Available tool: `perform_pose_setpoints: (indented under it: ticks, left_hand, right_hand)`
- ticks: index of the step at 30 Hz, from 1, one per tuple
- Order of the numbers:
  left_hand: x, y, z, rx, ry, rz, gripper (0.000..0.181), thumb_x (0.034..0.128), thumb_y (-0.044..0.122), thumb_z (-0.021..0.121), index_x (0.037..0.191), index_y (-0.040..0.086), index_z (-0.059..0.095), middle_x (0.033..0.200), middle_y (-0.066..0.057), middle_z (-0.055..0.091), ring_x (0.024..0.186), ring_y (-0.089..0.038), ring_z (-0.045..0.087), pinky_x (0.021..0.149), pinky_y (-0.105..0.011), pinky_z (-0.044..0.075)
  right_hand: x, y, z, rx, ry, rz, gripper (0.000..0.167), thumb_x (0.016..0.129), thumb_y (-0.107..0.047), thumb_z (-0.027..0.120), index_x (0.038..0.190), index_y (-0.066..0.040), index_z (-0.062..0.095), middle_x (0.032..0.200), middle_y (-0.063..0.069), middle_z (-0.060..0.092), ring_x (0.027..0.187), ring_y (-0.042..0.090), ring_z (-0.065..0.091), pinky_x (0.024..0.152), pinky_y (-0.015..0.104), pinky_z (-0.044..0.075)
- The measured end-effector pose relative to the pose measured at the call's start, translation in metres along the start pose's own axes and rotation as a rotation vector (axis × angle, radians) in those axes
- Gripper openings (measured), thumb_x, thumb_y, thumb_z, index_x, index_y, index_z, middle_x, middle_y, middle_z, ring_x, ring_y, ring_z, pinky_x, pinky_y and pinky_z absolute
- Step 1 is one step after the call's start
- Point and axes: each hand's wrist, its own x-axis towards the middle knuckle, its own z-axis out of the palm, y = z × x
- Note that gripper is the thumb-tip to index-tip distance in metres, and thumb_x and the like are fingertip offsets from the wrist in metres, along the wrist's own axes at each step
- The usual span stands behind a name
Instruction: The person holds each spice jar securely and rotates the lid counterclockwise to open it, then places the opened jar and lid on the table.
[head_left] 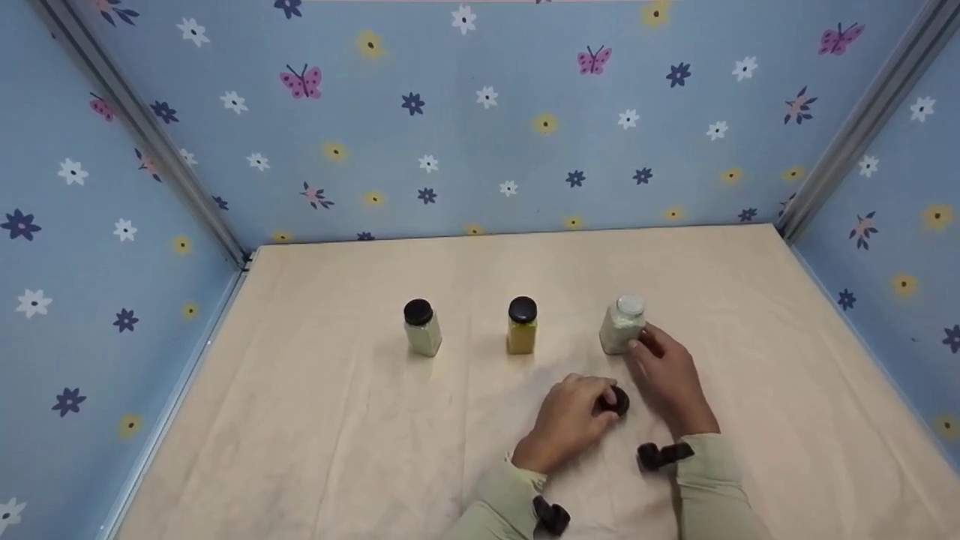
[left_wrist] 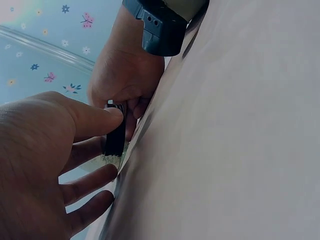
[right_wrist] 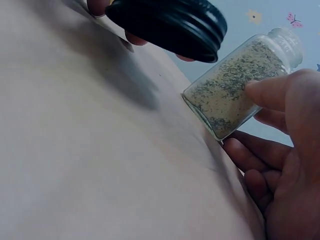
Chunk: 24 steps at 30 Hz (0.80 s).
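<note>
Black cap [head_left: 620, 403], pinched by the left hand [head_left: 571, 414]; behind it, uncapped glass jar [head_left: 621, 330], grasped in the right hand [head_left: 670, 369], long axis vertical, mouth up, nearer the right edge of the table [head_left: 787, 390] than the left.

no writing can be read in any of the three views. the uncapped jar [right_wrist: 235, 87] shows clear glass over its speckled filling, and the detail at its neck is too faint to make out as letters or numbers. nothing legible stands on the loose black lid [right_wrist: 165, 25], on the yellow jar [head_left: 521, 340] or the pale green jar [head_left: 425, 339], on the dark wrist device [left_wrist: 164, 35], or on the flowered wall [head_left: 465, 142].
</note>
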Motion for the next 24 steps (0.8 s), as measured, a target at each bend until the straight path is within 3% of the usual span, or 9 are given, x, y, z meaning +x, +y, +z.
perform_pose_setpoints:
  ticks: [9,24]
  left_hand:
    - [0.0058,0.0025,-0.0011,0.037,0.001,-0.002,0.022,0.0846,0.031,0.080,0.103,0.021,0.072,0.099,0.014,0.071,0.096,-0.010,0.062,0.078,-0.029,0.050]
    - [0.0048,0.0048,0.0036,0.026,-0.025,-0.031,0.021,0.0855,0.033,0.080,0.102,0.024,0.073,0.097,0.017,0.071,0.092,-0.009,0.062,0.075,-0.029,0.048]
  right_hand:
    - [0.0046,-0.0004,-0.0031,-0.025,0.016,-0.045,0.061,0.102,-0.042,0.057,0.150,-0.006,0.046,0.146,0.019,0.051,0.137,0.035,0.045,0.113,0.049,0.033]
    - [0.0016,0.0035,-0.0007,-0.037,-0.001,-0.014,0.063,0.102,-0.044,0.056,0.152,-0.008,0.044,0.148,0.018,0.049,0.137,0.034,0.044,0.113,0.051,0.032]
